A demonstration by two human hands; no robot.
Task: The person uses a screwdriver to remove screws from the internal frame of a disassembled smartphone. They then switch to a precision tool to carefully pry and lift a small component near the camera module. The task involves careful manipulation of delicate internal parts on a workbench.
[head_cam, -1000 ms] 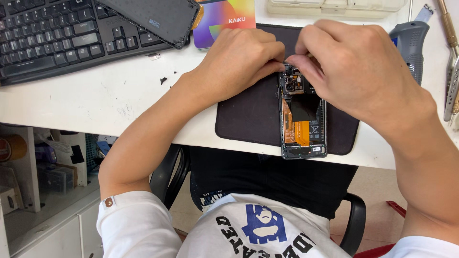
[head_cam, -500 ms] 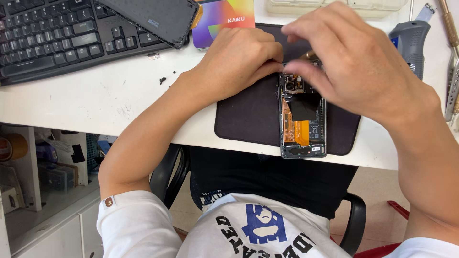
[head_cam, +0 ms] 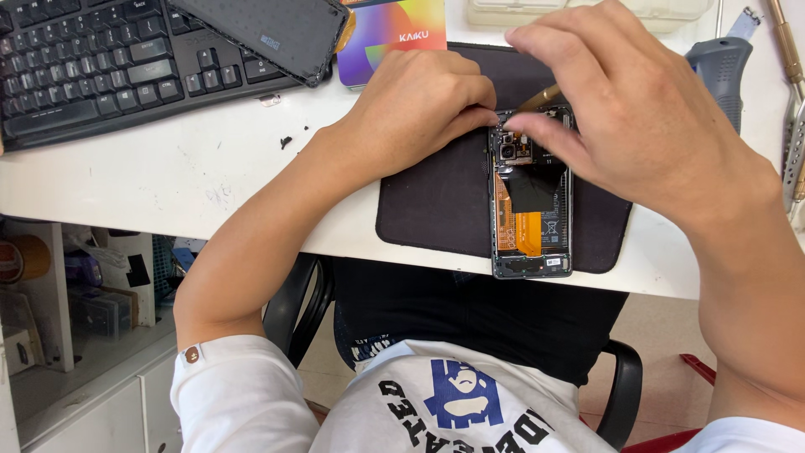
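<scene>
An opened phone (head_cam: pixel 530 210) with its back removed lies on a dark mat (head_cam: pixel 436 201), showing an orange flex cable and black battery. My left hand (head_cam: pixel 419 105) rests on the mat with its fingers pressing the phone's top left corner. Over the phone's upper end my right hand (head_cam: pixel 637 109) pinches a thin brass-coloured tool (head_cam: pixel 539 97) whose tip meets the camera area.
A black keyboard (head_cam: pixel 92 67) lies at the far left, with a black phone back cover (head_cam: pixel 268 33) leaning on it. A colourful card (head_cam: pixel 394 38) is behind the mat. A grey tool (head_cam: pixel 721 71) and metal tools (head_cam: pixel 792 126) lie at the right. Desk edge runs just below the mat.
My right hand has lifted and shifted back from the phone's upper end, now holding the thin tool at an angle. The left hand and phone stayed put.
</scene>
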